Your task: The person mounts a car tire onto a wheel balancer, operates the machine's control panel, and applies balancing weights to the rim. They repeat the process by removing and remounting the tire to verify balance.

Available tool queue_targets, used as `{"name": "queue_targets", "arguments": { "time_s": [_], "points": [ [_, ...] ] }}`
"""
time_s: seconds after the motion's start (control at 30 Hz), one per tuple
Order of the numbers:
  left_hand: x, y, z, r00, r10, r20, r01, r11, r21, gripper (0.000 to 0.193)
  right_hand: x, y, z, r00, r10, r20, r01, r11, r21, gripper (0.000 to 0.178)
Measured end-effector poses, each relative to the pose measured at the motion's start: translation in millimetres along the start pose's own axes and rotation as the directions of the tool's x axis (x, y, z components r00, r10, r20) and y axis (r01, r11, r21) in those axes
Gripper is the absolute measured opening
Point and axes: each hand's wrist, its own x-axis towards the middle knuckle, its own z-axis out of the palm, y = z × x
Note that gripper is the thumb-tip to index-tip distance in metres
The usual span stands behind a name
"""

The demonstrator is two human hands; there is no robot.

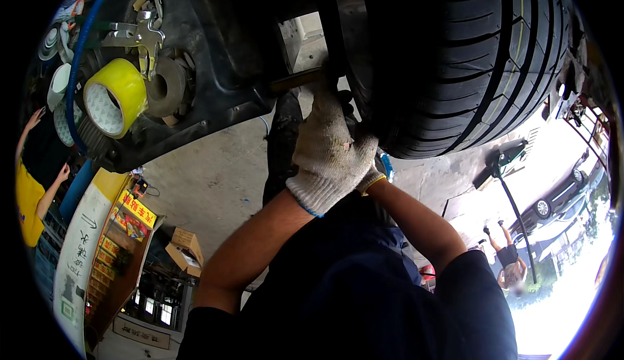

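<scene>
rubber tyre (455, 54), black, deep tread, overhead at upper right on a raised car; likely heavy, stiff, grippy; best held at both sidewalls. left hand (328, 158), white knit glove, fingers curled at its lower edge; right hand (369, 177) mostly hidden, grip unclear.

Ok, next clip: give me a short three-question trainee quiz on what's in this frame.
1. True or false: both hands wear white knit work gloves.
2. Multiple choice: the left hand is raised against a) a cardboard box b) the car tyre c) the yellow tape roll.
3. Fill in: the yellow tape roll hangs to the ____ of the tyre in the picture.

Key:
1. True; the right hand is mostly hidden behind the left, but its gloved cuff shows.
2. b
3. left
</scene>
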Motion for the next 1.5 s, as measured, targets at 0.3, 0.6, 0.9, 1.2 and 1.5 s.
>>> {"name": "queue_targets", "arguments": {
  "time_s": [0.3,0.6,0.9,1.2,1.5],
  "points": [
    [0,-13,1,0.984,0.164,-0.063,-0.159,0.983,0.089,0.085,-4,-29,-16,0.999,0.037,0.007,-0.037,0.991,0.130,0.064],
    [-3,-5,-5,0.993,0.114,-0.031,-0.111,0.991,0.072,0.086,10,-58,-7,0.999,0.042,-0.013,-0.039,0.980,0.196,0.062],
    [-4,-3,-7,0.995,0.095,-0.006,-0.095,0.993,0.069,0.086,21,-70,-6,0.998,0.052,-0.030,-0.044,0.973,0.228,0.060],
    [2,-3,-3,0.997,0.072,0.026,-0.073,0.995,0.066,0.087,20,-74,-7,0.997,0.060,-0.047,-0.046,0.967,0.251,0.058],
    [1,-11,-2,0.997,0.061,0.047,-0.061,0.998,0.002,0.099,-11,-29,-24,0.996,0.061,-0.059,-0.049,0.982,0.181,0.056]
  ]
}}
